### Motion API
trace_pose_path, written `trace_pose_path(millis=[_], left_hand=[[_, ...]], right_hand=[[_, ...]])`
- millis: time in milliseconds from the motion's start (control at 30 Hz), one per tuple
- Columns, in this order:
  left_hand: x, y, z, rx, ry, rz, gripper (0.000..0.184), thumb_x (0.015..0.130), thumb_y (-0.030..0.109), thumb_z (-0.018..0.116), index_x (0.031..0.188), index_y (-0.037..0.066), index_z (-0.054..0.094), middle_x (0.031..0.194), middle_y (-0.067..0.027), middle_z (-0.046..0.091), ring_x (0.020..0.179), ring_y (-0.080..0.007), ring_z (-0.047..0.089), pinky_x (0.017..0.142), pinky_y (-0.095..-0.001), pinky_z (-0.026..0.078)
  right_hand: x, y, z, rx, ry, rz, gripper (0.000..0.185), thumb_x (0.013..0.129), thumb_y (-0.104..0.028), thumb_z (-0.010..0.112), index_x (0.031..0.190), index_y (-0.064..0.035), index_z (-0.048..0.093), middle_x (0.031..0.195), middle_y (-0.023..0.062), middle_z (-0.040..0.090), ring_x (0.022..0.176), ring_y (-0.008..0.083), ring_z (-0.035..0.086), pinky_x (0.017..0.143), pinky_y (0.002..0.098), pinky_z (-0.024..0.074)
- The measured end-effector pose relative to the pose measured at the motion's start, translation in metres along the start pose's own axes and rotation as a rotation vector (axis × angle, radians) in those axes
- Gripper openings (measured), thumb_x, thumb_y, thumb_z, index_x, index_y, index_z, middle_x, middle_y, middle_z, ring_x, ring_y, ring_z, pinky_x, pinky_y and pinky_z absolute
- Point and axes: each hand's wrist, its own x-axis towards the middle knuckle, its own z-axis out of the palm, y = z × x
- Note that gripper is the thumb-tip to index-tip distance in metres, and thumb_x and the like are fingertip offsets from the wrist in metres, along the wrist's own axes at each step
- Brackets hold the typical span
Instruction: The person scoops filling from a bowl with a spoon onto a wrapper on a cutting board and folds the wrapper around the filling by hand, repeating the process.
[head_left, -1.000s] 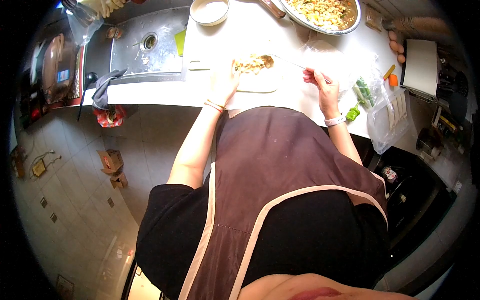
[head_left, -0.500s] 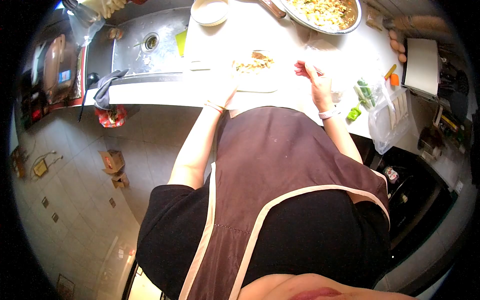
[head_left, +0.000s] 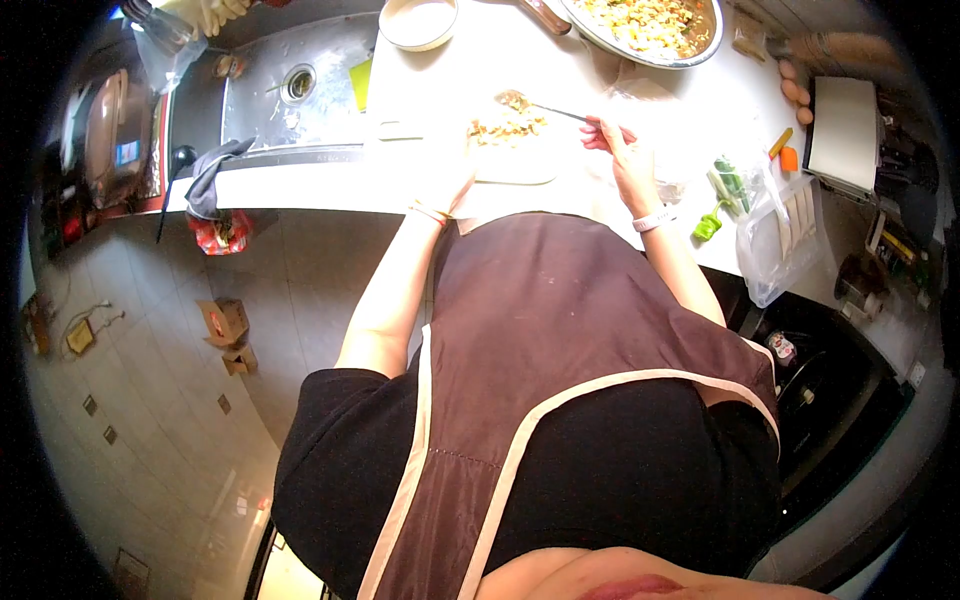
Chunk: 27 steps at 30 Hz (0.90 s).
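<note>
And there was the mix [head_left: 508,133], heaped on the board [head_left: 515,180], with the spoon [head_left: 556,111] at its far side! The right hand [head_left: 627,165] had the handle pinched between thumb and fingers, out to the right of the heap, and the spoon ran left from there, its tip carrying what looked like a bit of food. Over on the left, the left hand [head_left: 452,168] was down by the heap's left edge, but glare bleached the fingers, so no telling whether they gripped anything or simply rested. The two hands stood well apart, the mix between them. The step in hand looked like spreading or settling the mix with the spoon. And the next move? It called for a light wrist, by this reckoning: tip low and level, loose bits pressed inward rather than flicked away, the left hand steadying its side. Far right, the big bowl [head_left: 655,66] held plenty of similar mix; far left stood a white bowl [head_left: 419,47], its contents too washed out to call.
</note>
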Motion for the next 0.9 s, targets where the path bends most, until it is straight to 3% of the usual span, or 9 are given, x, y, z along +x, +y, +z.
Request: trace_pose_path(millis=[67,133,233,367,467,567,667,767,900], left_hand=[[0.005,0.009,-0.007,-0.039,-0.033,-0.023,0.031,0.086,0.016,0.054,0.114,0.004,0.06,0.105,-0.0201,0.062,0.096,-0.0363,0.059,0.086,-0.0438,0.046],[0.01,0.029,-0.023,0.031,-0.071,-0.013,0.029,0.087,0.004,0.049,0.112,0.01,0.062,0.104,-0.0192,0.061,0.094,-0.0333,0.061,0.085,-0.0401,0.048],[0.018,0.025,-0.015,0.082,-0.092,0.055,0.032,0.085,0.002,0.049,0.111,0.012,0.063,0.105,-0.0187,0.059,0.095,-0.034,0.059,0.086,-0.0401,0.047],[0.025,0.013,0.003,0.028,-0.077,0.068,0.032,0.085,0.002,0.049,0.111,0.013,0.064,0.106,-0.0176,0.058,0.098,-0.0324,0.057,0.088,-0.0387,0.046],[0.029,0.017,0.004,-0.086,-0.146,0.033,0.033,0.085,0.009,0.053,0.116,0.013,0.063,0.104,-0.0193,0.061,0.091,-0.0318,0.061,0.082,-0.0407,0.049],[0.03,0.031,-0.009,-0.01,-0.034,0.167,0.031,0.087,0.01,0.052,0.115,0.012,0.064,0.107,-0.0195,0.062,0.093,-0.0313,0.062,0.081,-0.0401,0.05],[0.028,0.047,-0.031,-0.068,-0.038,-0.02,0.028,0.088,0.011,0.051,0.113,0.01,0.064,0.103,-0.0195,0.065,0.094,-0.0322,0.063,0.079,-0.0403,0.05],[0.023,0.034,-0.036,-0.048,0.023,-0.08,0.024,0.088,0.011,0.053,0.107,0.006,0.065,0.095,-0.0185,0.066,0.091,-0.0339,0.063,0.079,-0.0397,0.049],[0.021,0.019,-0.039,-0.026,0.072,-0.059,0.023,0.09,0.017,0.055,0.107,0.006,0.066,0.093,-0.0167,0.066,0.089,-0.0291,0.063,0.08,-0.0375,0.048]], right_hand=[[0.003,-0.001,0.001,-0.007,-0.006,-0.027,0.036,0.098,-0.024,0.052,0.106,0.0097,0.064,0.092,0.0163,0.069,0.079,0.0173,0.066,0.075,0.0287,0.0548],[0.005,-0.002,0.001,-0.038,-0.025,-0.03,0.039,0.098,-0.026,0.053,0.109,0.0098,0.063,0.094,0.0169,0.068,0.08,0.0174,0.065,0.076,0.028,0.054],[0.007,0.0,0.001,-0.033,-0.052,-0.029,0.04,0.098,-0.027,0.053,0.109,0.0102,0.063,0.093,0.0168,0.068,0.079,0.0175,0.065,0.075,0.0279,0.0541],[0.009,0.002,0.001,0.007,-0.037,-0.009,0.04,0.098,-0.027,0.053,0.108,0.0103,0.063,0.093,0.0168,0.068,0.078,0.0176,0.065,0.075,0.0276,0.0542],[0.009,0.004,0.0,0.059,-0.017,0.043,0.039,0.098,-0.026,0.052,0.109,0.0102,0.062,0.092,0.0172,0.068,0.077,0.0182,0.065,0.074,0.0282,0.0544],[0.009,0.011,-0.004,0.161,0.004,0.066,0.038,0.099,-0.025,0.05,0.11,0.01,0.061,0.092,0.0173,0.067,0.079,0.019,0.065,0.074,0.0289,0.0545],[0.009,0.012,-0.012,0.235,0.02,0.097,0.037,0.099,-0.024,0.049,0.111,0.0095,0.059,0.093,0.0173,0.067,0.081,0.0197,0.065,0.074,0.0298,0.0544],[0.008,-0.001,-0.029,0.331,0.049,0.038,0.036,0.097,-0.025,0.053,0.111,0.0088,0.059,0.09,0.0182,0.067,0.078,0.0199,0.065,0.073,0.0301,0.0546],[0.014,-0.051,-0.053,0.32,0.191,-0.201,0.034,0.098,-0.021,0.05,0.109,0.0094,0.059,0.091,0.0189,0.067,0.078,0.0224,0.066,0.074,0.0333,0.0554]])
